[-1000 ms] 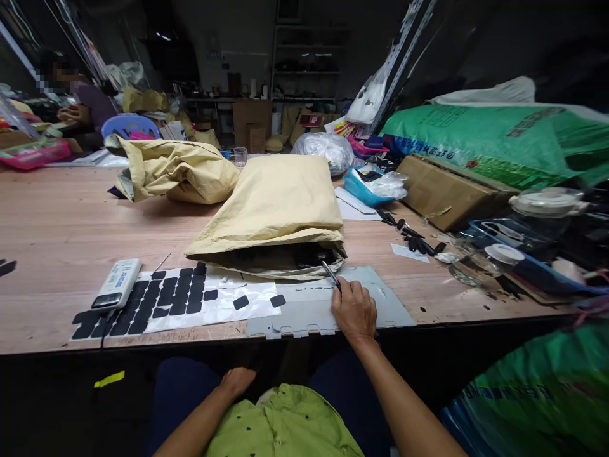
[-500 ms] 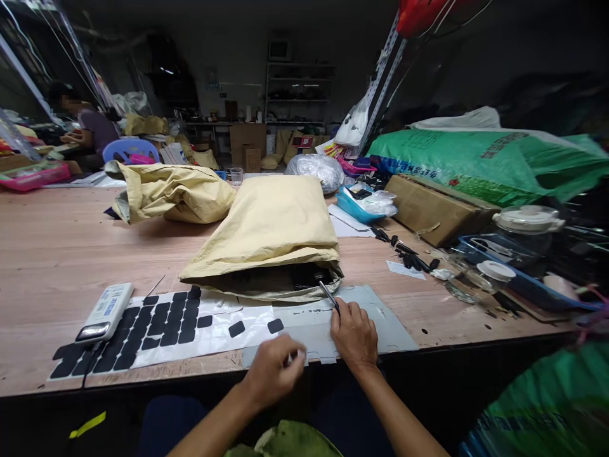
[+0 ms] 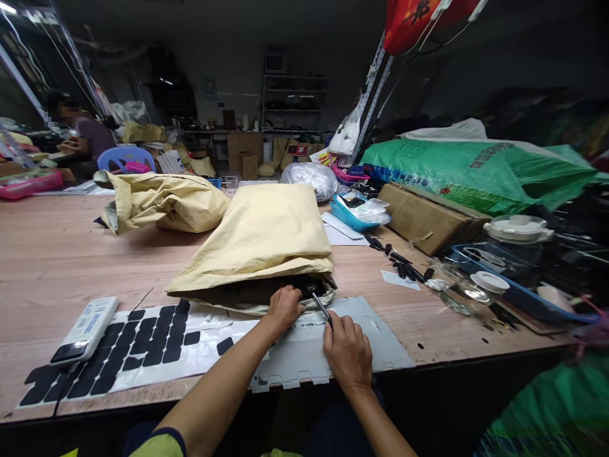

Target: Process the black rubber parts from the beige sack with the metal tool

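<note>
A large cream-yellow bag (image 3: pixel 273 235) lies on the table with its dark mouth facing me. My left hand (image 3: pixel 284 309) is at that mouth, fingers closed together; whatever they pinch is hidden or too small to name. Beside it my right hand (image 3: pixel 349 349) is closed around a slim silver rod-like tool (image 3: pixel 322 308), whose far end points up into the bag opening. Black contents inside the bag are too dark to make out. Beneath both hands lies a grey flat sheet (image 3: pixel 375 336). White backing sheets with black rounded-square stickers (image 3: pixel 162 336) are left of my hands.
A white digital device (image 3: pixel 85 330) with a cable lies at left. Another cream bag (image 3: pixel 166 200) is behind it. To the right are loose black parts (image 3: pixel 404 266), a cardboard box (image 3: pixel 428 216), a blue tray (image 3: pixel 523 279) and clear jars. A person sits far left.
My left hand has moved forward and up to the bag's mouth. The right hand keeps the silver tool at the opening. The whole view has shifted slightly.
</note>
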### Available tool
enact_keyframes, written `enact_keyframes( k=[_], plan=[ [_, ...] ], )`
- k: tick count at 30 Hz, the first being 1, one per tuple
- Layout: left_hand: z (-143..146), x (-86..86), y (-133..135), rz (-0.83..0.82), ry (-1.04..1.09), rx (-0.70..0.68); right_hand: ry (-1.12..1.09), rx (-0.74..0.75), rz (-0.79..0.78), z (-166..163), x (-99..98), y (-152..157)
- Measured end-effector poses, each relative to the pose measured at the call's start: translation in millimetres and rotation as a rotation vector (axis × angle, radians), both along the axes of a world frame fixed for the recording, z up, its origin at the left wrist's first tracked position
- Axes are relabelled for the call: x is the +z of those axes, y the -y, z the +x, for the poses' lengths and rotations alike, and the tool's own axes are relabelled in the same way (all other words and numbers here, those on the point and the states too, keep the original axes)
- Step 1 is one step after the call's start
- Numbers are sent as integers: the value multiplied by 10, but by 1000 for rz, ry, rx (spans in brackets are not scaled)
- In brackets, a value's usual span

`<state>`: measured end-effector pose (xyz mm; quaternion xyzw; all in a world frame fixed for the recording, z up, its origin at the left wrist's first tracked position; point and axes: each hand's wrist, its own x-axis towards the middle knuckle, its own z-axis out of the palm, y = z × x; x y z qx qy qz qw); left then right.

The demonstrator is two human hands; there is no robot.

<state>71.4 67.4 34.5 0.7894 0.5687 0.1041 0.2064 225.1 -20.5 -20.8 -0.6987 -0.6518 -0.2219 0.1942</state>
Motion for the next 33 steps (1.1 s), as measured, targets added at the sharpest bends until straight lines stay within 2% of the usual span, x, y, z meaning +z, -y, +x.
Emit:
enact_keyframes(
  k=[7,12,16,19,22,25,28,33],
  plan=[
    [79,11,28,-78,76,147,-16,3,-12,-10,32,16],
    [46,45,33,-54,150,177,0,4,-26,-13,39,18],
    [-226,143,167,79,300,207,-1,2,-26,-7,32,15],
    [-581,171,449,148,410,198,-10,-2,-45,-4,33,20],
    [-889,62,784,135,464,162,-17,3,-49,-3,28,23],
    [-1034,-128,999,112,447,211,-34,2,-54,3,16,16],
    [-1070,-255,1046,132,412,239,-87,14,-97,29,27,0],
    [-1145,-254,1021,101,447,203,-292,89,-95,101,190,50]
  ],
)
